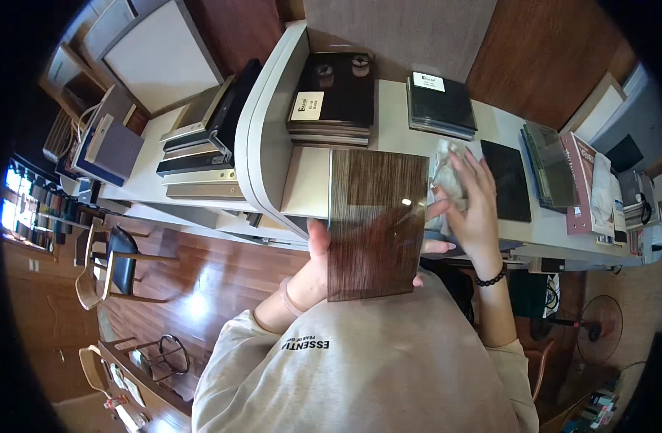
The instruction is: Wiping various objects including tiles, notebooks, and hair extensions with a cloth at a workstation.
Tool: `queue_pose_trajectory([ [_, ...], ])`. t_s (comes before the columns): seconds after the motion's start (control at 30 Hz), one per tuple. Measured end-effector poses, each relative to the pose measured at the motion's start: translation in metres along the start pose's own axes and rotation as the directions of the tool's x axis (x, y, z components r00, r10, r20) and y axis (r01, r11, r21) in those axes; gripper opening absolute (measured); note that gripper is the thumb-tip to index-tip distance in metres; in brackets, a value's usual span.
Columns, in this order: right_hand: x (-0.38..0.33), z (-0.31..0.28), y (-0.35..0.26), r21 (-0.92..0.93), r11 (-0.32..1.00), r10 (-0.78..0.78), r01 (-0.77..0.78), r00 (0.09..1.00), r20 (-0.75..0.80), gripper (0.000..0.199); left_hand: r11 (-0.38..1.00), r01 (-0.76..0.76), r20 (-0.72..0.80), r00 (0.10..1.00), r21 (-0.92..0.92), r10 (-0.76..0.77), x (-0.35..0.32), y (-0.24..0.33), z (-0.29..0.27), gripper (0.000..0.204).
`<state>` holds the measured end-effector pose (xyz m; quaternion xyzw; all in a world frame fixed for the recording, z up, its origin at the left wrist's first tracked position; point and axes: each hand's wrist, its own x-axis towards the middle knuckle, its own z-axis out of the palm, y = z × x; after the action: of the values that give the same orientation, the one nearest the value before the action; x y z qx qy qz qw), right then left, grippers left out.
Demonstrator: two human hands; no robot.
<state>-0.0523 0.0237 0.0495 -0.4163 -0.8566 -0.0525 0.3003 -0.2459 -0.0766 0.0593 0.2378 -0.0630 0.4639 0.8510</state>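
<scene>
My left hand (313,273) is closed round the left edge and underside of a glossy brown wood-grain sample panel (374,224), with fingertips showing past its right edge. The panel is held up in front of my chest, its shiny face catching a small light reflection. At the panel's upper right, my right hand (480,213) has its fingers curled on a crumpled whitish cloth (446,173). One finger of that hand reaches to the panel's right edge; whether it touches is hard to tell. A dark flat panel (507,180) lies on the white counter just beyond the right hand.
A stack of glossy dark panels (338,90) and a smaller stack (441,108) stand on the counter (489,130). A curved white divider (266,123) rises at left, beside sample pieces (201,159). Glass samples (551,162) and a reddish binder (577,187) stand at right.
</scene>
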Motion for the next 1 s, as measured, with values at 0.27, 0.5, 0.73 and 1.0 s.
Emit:
queue_pose_trajectory([
  [0.27,-0.002,0.007,0.01,0.416,0.905,0.061,-0.093,0.994,0.091,0.048,0.96,-0.098,-0.036,0.995,-0.261,0.092,0.018,-0.022,0.002,0.126],
  [0.5,0.032,-0.071,0.016,0.795,0.603,0.141,0.066,0.972,-0.188,0.044,0.96,-0.129,-0.173,0.981,-0.25,0.087,0.037,-0.039,0.01,0.117],
  [0.73,0.027,-0.061,-0.014,0.539,0.762,-0.432,0.358,0.902,0.013,0.056,0.976,-0.214,-0.417,0.891,-0.036,0.18,0.054,-0.057,0.017,0.113],
  [1.0,-0.005,-0.075,-0.006,0.697,0.486,-0.746,0.527,0.665,0.018,0.049,0.975,-0.211,-0.197,0.961,-0.064,0.195,0.055,-0.054,0.012,0.11],
])
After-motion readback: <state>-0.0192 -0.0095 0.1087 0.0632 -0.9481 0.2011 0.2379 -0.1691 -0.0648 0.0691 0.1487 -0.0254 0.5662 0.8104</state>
